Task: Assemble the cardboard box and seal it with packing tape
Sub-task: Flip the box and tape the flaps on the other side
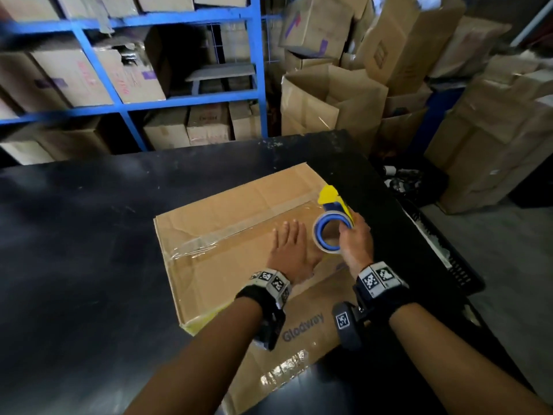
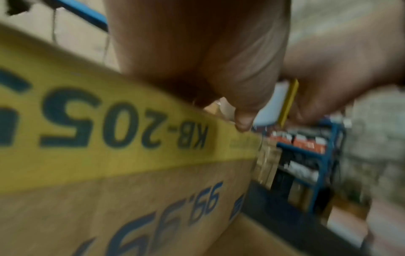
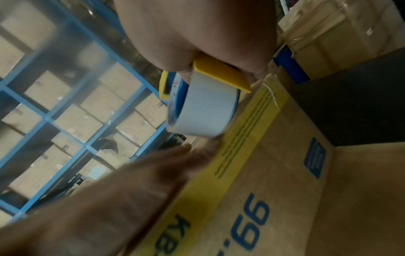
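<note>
A brown cardboard box [image 1: 227,223] stands on the black table [image 1: 74,235], its top flaps closed with clear tape [image 1: 209,239] running along the seam. My left hand [image 1: 288,250] lies flat, fingers straight, on the box top near the right end of the seam. My right hand [image 1: 354,239] grips a yellow tape dispenser [image 1: 333,205] with a blue-cored tape roll [image 1: 326,233], held just above the box's right edge. In the right wrist view the tape roll [image 3: 206,110] hangs over the box's yellow printed band [image 3: 241,138]. The left wrist view shows that band [image 2: 109,131] under my palm [image 2: 197,52].
Blue metal shelving [image 1: 119,103] full of cartons stands behind the table. Open and stacked cardboard boxes [image 1: 335,100] crowd the back right. A black crate [image 1: 443,250] sits on the floor just off the table's right edge.
</note>
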